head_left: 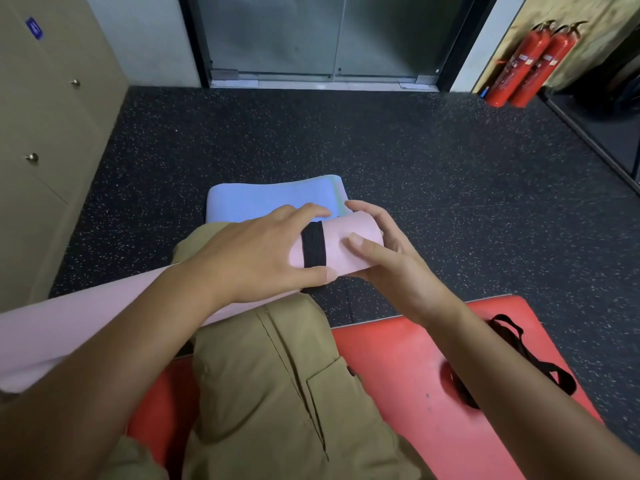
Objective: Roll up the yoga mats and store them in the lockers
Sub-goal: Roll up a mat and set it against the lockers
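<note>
Head view, centre of frame: I watch the left hand [263, 258] curl over a rolled pink yoga mat [349, 247], fingers over the top and thumb under the near side, right beside a black elastic band [313, 247] that rings the roll. The right hand [384, 258] holds the roll's open end, thumb pressed flat on the pink surface and fingers wrapped round the far edge. The roll lies across the person's khaki-trousered knee [277, 358] and runs off to the lower left of the frame.

Just behind it, on the floor, sits a blue yoga mat [270, 199], folded or loosely rolled; I cannot tell which. A red mat [415, 358] lies flat at lower right with a second black strap [530, 358] on it, unused.

My read is that the band sits close to one end only. If either grip loosens, the long unbanded stretch could spring open, and the band could slide off the end if it is pushed any further right.

The floor is dark speckled rubber [415, 150]. Beige lockers [45, 133] with small round knobs line the upper left, all doors closed as far as I see. Glass doors [311, 36] fill the top centre, and two red fire extinguishers [530, 64] lean at upper right.
</note>
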A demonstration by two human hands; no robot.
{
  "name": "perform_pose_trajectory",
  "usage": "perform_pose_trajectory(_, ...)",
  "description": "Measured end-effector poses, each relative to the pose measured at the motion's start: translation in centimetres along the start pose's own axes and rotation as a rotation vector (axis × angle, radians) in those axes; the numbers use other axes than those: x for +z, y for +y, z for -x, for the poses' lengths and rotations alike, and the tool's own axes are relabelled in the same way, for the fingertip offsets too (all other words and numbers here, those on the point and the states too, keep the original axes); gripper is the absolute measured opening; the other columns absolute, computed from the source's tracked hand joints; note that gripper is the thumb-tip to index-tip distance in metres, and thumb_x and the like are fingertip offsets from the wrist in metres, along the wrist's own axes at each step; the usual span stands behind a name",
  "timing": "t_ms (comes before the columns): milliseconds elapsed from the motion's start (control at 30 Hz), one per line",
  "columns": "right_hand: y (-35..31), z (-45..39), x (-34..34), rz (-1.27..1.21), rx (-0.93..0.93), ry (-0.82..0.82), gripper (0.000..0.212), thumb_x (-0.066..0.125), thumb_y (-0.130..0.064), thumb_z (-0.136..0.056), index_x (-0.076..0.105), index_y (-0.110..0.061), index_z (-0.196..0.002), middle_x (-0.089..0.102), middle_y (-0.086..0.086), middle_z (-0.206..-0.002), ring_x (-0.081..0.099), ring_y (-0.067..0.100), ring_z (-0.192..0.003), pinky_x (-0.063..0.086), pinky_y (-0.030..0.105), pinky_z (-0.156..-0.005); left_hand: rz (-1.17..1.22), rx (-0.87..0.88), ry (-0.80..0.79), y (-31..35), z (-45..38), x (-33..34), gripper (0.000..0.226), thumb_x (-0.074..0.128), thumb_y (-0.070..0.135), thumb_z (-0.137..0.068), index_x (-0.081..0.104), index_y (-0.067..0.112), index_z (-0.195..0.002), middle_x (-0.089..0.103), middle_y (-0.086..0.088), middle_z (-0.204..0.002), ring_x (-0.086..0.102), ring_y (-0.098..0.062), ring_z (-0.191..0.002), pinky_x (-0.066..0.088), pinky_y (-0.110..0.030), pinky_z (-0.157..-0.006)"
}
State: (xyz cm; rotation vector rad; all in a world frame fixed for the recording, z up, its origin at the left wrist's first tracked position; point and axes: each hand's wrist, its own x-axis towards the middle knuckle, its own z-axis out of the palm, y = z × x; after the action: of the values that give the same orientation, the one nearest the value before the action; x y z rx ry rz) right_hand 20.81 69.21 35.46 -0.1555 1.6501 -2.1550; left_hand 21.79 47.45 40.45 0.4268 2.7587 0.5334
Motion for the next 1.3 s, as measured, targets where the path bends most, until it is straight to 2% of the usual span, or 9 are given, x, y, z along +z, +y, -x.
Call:
perform_pose_trajectory(200, 0.1, -0.1, 0.0, 0.022, -0.014, 0.040, 0.060, 0.069, -0.023, -0.090, 0.048, -0.028, -0.146, 0.055, 0.011, -0.143, 0.061, 0.031, -0.127, 0.055, 0.051, -0.099, 0.021, -0.032, 0.001, -0.8, 0.1, -0.9, 0.072, 0.039, 0.092, -0.066, 0.039, 0.052, -0.125, 0.049, 0.024, -0.124, 0.058, -0.014, -0.107, 0.050, -0.044, -0.090)
perform_pose_trajectory(367, -0.3, -0.1, 0.6, 0.035, -0.032, 0.065, 0.059, 0.071, -0.025, -0.089, 0.050, -0.032, -0.144, 0.058, 0.006, -0.137, 0.063, 0.026, -0.124, 0.058, 0.047, -0.093, 0.048, -0.081, -0.007, -1.5, 0.4, -1.7, 0.070, 0.035, 0.092, -0.060, 0.044, 0.044, -0.110, 0.052, 0.024, -0.095, 0.054, -0.001, -0.089, 0.051, -0.042, -0.085)
perform_pose_trajectory(500, -1.1, -0.4, 1.4, 0.063, -0.069, 0.089, 0.060, 0.074, -0.028, -0.087, 0.051, -0.032, -0.143, 0.057, 0.005, -0.138, 0.066, 0.021, -0.120, 0.058, 0.046, -0.091, 0.052, -0.093, -0.017, -1.6, 0.4, -2.4, 0.077, 0.040, 0.094, -0.059, 0.046, 0.042, -0.115, 0.054, 0.024, -0.099, 0.055, -0.002, -0.092, 0.050, -0.039, -0.083)
perform_pose_trajectory(633, -2.9, -1.0, 2.8, 0.118, -0.140, 0.082, 0.059, 0.074, -0.031, -0.089, 0.048, -0.034, -0.143, 0.058, -0.001, -0.138, 0.067, 0.013, -0.115, 0.057, 0.033, -0.087, 0.160, -0.065, 0.024, -1.2, 0.1, -2.8, 0.074, 0.063, 0.088, -0.067, 0.050, 0.038, -0.119, 0.061, 0.020, -0.108, 0.059, -0.003, -0.097, 0.051, -0.036, -0.082)
perform_pose_trajectory(767, -5.0, -2.2, 4.4, 0.136, -0.208, 0.049, 0.062, 0.071, -0.036, -0.089, 0.045, -0.031, -0.146, 0.056, 0.000, -0.140, 0.065, 0.011, -0.118, 0.058, 0.033, -0.087, 0.274, -0.063, 0.166, -1.4, 0.4, -3.8, 0.074, 0.076, 0.079, -0.060, 0.050, 0.040, -0.117, 0.064, 0.017, -0.107, 0.062, -0.004, -0.096, 0.054, -0.041, -0.087)
perform_pose_trajectory(900, -6.9, -3.5, 6.6, 0.122, -0.262, -0.007, 0.055, 0.066, -0.039, -0.096, 0.044, -0.030, -0.145, 0.056, 0.005, -0.141, 0.062, 0.017, -0.124, 0.058, 0.040, -0.093, 0.385, -0.128, 0.319, -2.6, 2.2, -6.6, 0.075, 0.075, 0.077, -0.053, 0.051, 0.039, -0.112, 0.065, 0.016, -0.105, 0.063, -0.005, -0.093, 0.054, -0.039, -0.088)
perform_pose_trajectory(967, -7.7, -4.3, 8.0, 0.144, -0.283, -0.038, 0.053, 0.065, -0.042, -0.096, 0.046, -0.033, -0.144, 0.057, 0.000, -0.141, 0.061, 0.015, -0.125, 0.058, 0.040, -0.093, 0.419, -0.147, 0.426, -3.5, 3.1, -8.4, 0.076, 0.075, 0.075, -0.051, 0.051, 0.036, -0.112, 0.065, 0.016, -0.104, 0.063, -0.003, -0.093, 0.054, -0.037, -0.088)
perform_pose_trajectory(1167, -9.3, -6.7, 12.3, 0.255, -0.323, -0.132, 0.047, 0.064, -0.041, -0.090, 0.057, -0.031, -0.135, 0.066, -0.008, -0.130, 0.064, 0.014, -0.120, 0.059, 0.044, -0.093, 0.502, -0.141, 0.723, -7.4, 7.1, -13.8, 0.101, 0.083, 0.066, -0.049, 0.043, 0.031, -0.135, 0.062, 0.017, -0.125, 0.061, -0.003, -0.116, 0.051, -0.041, -0.102)
perform_pose_trajectory(1300, -8.8, -8.0, 15.0, 0.313, -0.331, -0.195, 0.038, 0.065, -0.035, -0.093, 0.061, -0.027, -0.130, 0.069, -0.007, -0.124, 0.065, 0.017, -0.117, 0.060, 0.045, -0.091, 0.544, -0.151, 0.880, -10.6, 10.2, -15.0, 0.104, 0.087, 0.059, -0.051, 0.040, 0.031, -0.140, 0.060, 0.018, -0.130, 0.058, 0.001, -0.119, 0.050, -0.032, -0.103)
